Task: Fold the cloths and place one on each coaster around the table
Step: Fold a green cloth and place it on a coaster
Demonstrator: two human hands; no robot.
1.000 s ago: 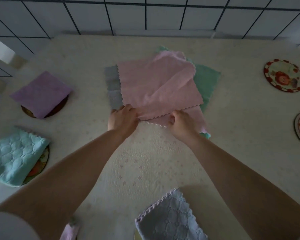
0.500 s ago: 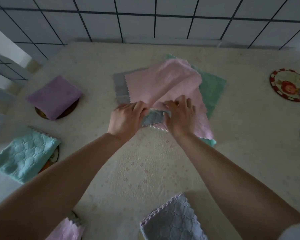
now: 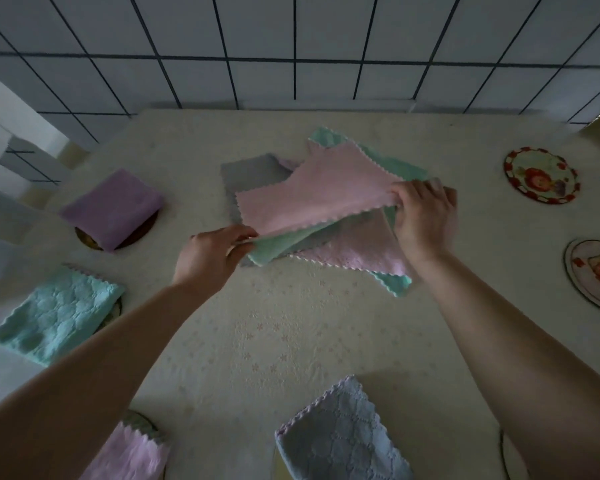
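The pale counter (image 3: pixel 291 341) is carrying the cloth pile between the hands; left hand (image 3: pixel 210 258) and right hand (image 3: pixel 423 216) are each pinching opposite corners of the pink cloth (image 3: pixel 312 199). Judging by this, keeping it taut and bringing the corners together evenly should give a clean fold.

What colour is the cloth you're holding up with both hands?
Pink cloth, with a wavy edge. The head view shows it.

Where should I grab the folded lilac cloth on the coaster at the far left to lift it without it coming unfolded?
Pinch the folded lilac cloth at its rounded fold edge, which faces right and toward you, coming in from the centre of the cream tablecloth-covered table. A pinch there probably traps all the layers together; the loose edges seem to lie on the far left side.
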